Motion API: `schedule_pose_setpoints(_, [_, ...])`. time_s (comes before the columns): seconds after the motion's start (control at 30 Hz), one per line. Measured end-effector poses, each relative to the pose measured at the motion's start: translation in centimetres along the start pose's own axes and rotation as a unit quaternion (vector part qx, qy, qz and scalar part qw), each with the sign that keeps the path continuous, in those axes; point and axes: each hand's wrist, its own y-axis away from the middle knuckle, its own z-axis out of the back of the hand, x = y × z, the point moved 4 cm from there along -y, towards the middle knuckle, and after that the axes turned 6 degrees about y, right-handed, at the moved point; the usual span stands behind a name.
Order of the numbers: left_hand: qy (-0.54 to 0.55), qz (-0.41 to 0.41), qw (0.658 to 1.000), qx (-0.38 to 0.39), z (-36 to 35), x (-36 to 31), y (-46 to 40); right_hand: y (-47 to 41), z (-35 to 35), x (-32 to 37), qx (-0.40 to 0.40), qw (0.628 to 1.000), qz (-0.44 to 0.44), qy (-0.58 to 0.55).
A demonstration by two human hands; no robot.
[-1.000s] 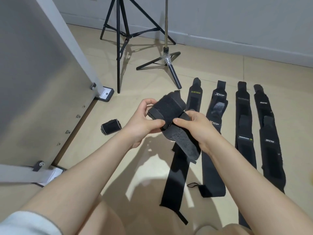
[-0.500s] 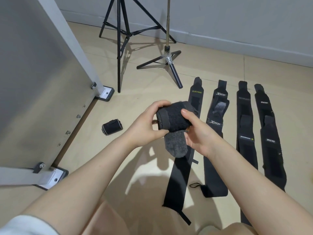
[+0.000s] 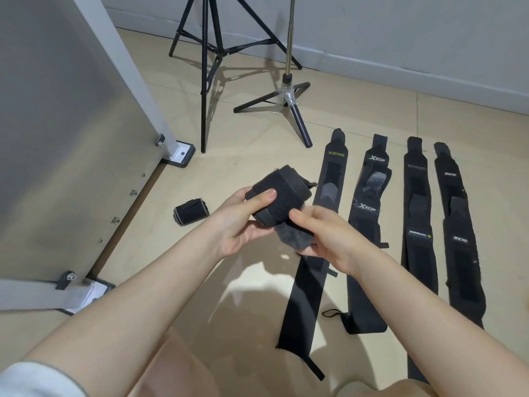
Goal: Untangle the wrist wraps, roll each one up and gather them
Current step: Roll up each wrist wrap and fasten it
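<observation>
Black roll [image 3: 279, 196], held above the floor's middle, sits gripped in the left hand [image 3: 243, 222] while the right hand [image 3: 320, 233] pinches its fuzzy tail [image 3: 292, 239]; best pull that tail taut and press it flat so the fastening holds.

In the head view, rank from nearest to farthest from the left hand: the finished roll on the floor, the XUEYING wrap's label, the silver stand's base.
From the left hand:
1. Finished roll, on the floor just to its left.
2. XUEYING label, up and to the right.
3. Silver stand's base, farther back toward the wall.
</observation>
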Motion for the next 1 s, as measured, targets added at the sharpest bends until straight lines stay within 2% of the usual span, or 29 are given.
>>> schedule_pose_setpoints(0.1, [0.026,-0.037,0.999,-0.001,-0.1,-0.8,0.1,0.1,-0.7,-0.5,0.019,0.999,-0.032,0.029])
schedule_pose_setpoints(0.17, [0.024,-0.05,0.998,-0.02,0.1,-1.1,0.2,0.1,-0.8,-0.1,0.011,0.999,-0.01,0.028])
schedule_pose_setpoints(0.33, [0.022,-0.093,0.993,-0.063,-0.1,-1.9,0.2,0.7,-0.9,2.0,-0.06,0.989,0.085,0.108])
schedule_pose_setpoints(0.4, [-0.03,-0.149,0.987,-0.056,-0.8,-2.3,0.2,1.1,-1.1,2.7,-0.071,0.989,0.111,0.061])
schedule_pose_setpoints(0.53, [-0.115,-0.227,0.967,-0.018,-2.2,-2.2,0.6,1.4,-1.2,2.8,-0.057,0.99,0.078,-0.098])
schedule_pose_setpoints(0.67, [-0.134,-0.237,0.962,-0.017,-1.2,-2.1,0.7,1.4,-1.8,2.3,0.038,0.986,0.062,-0.147])
schedule_pose_setpoints(0.73, [-0.13,-0.209,0.969,-0.028,-0.4,-2.0,0.6,1.5,-2.0,2.3,0.041,0.992,0.096,-0.067])
schedule_pose_setpoints(0.83, [-0.114,-0.151,0.982,-0.026,0.1,-1.7,0.5,1.1,-2.1,2.4,-0.081,0.974,0.153,0.148])
schedule_pose_setpoints(0.87, [-0.112,-0.134,0.984,-0.022,0.1,-1.6,0.5,1.0,-2.1,2.5,-0.136,0.95,0.174,0.22])
schedule_pose_setpoints(0.93, [-0.122,-0.113,0.986,-0.015,0.5,-1.7,0.5,1.0,-2.4,2.8,-0.23,0.871,0.226,0.37])
schedule_pose_setpoints(0.97, [-0.131,-0.104,0.986,-0.01,0.8,-1.7,0.6,1.2,-2.5,3.0,-0.268,0.834,0.247,0.416])
schedule_pose_setpoints(1.0, [-0.146,-0.097,0.985,0.001,1.2,-1.7,0.6,1.3,-2.5,3.1,-0.297,0.812,0.259,0.43])
